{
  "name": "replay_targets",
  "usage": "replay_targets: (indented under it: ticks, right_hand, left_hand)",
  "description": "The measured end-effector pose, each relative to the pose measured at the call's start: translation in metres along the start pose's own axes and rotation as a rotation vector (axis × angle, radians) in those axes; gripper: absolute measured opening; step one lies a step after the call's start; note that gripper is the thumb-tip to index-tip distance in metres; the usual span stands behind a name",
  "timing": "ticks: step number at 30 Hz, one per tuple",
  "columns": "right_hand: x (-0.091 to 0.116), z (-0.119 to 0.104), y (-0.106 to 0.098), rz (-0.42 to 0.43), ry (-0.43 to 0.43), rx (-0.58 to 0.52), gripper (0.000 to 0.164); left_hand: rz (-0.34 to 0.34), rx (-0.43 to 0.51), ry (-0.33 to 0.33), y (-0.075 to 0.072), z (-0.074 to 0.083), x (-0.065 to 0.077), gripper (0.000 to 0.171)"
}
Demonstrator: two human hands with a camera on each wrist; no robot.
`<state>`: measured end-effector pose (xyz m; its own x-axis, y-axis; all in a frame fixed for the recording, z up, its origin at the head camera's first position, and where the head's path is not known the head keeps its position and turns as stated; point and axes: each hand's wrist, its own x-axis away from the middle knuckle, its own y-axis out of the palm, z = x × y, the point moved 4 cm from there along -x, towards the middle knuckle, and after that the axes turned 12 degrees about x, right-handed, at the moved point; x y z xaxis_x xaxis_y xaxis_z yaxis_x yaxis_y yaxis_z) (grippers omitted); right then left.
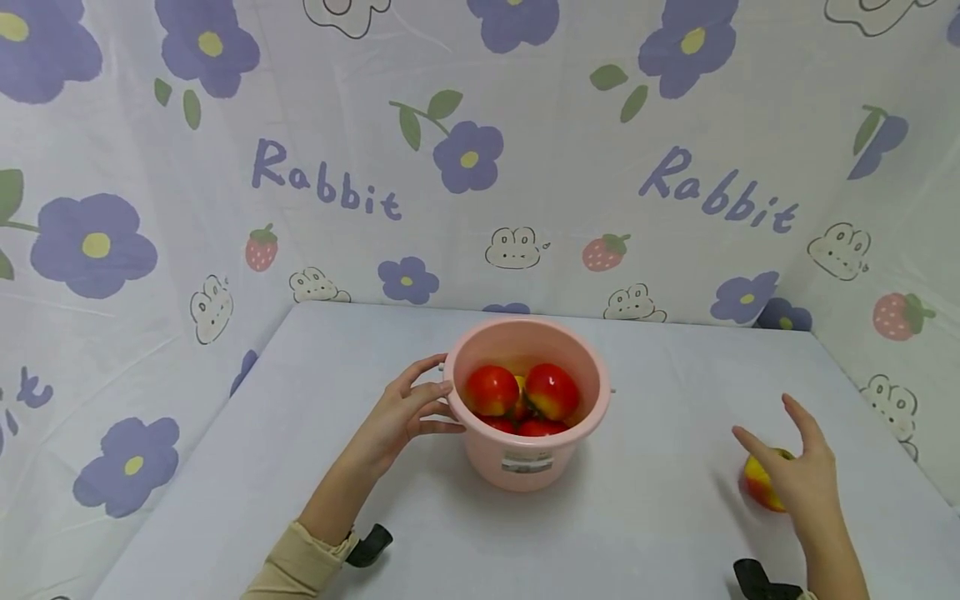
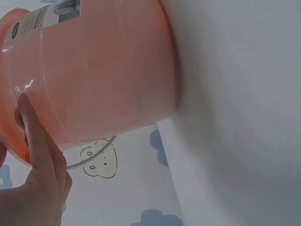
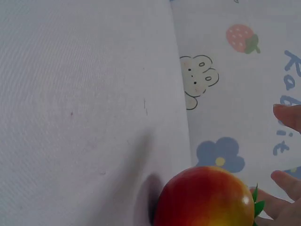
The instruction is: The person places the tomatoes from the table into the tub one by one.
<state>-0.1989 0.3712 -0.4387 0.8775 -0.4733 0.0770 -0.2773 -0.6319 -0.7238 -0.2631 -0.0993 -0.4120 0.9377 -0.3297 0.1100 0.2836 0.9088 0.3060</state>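
A pink bucket (image 1: 483, 458) stands upright on the table, holding several red and yellow apples (image 1: 552, 392). My left hand (image 1: 390, 421) holds its left rim, thumb at the top edge. In the left wrist view, the fingers (image 2: 37, 139) lie along the outer wall just below the rim. On the right, a single red and yellow apple (image 1: 759, 485) sits on the table; green leaf tips show on it in the right wrist view. My right hand (image 1: 810, 475) hovers around it with thumb and fingers spread, partly hiding it from the head camera.
The table (image 1: 652, 508) has a white cover, its far edge meeting a hanging cloth (image 1: 555, 167) printed with flowers, rabbits and strawberries. A pale bucket handle (image 2: 91, 157) hangs on the far side in the left wrist view.
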Motion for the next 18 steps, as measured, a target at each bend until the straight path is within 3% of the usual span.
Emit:
replay_targets:
  ticks: [6, 11, 18]
  right_hand:
    - [-0.003, 0.018, -0.004, 0.039, 0.104, -0.022, 0.088]
    - [-0.005, 0.033, 0.001, 0.012, 0.168, -0.016, 0.091]
    - [-0.009, 0.038, 0.013, -0.060, 0.170, 0.002, 0.095]
  left_hand:
    - [-0.003, 0.002, 0.000, 0.000, -0.001, 0.000, 0.051]
    - [-0.005, 0.008, 0.003, 0.000, -0.001, -0.001, 0.052]
    - [-0.010, 0.013, -0.002, -0.001, 0.000, 0.000, 0.051]
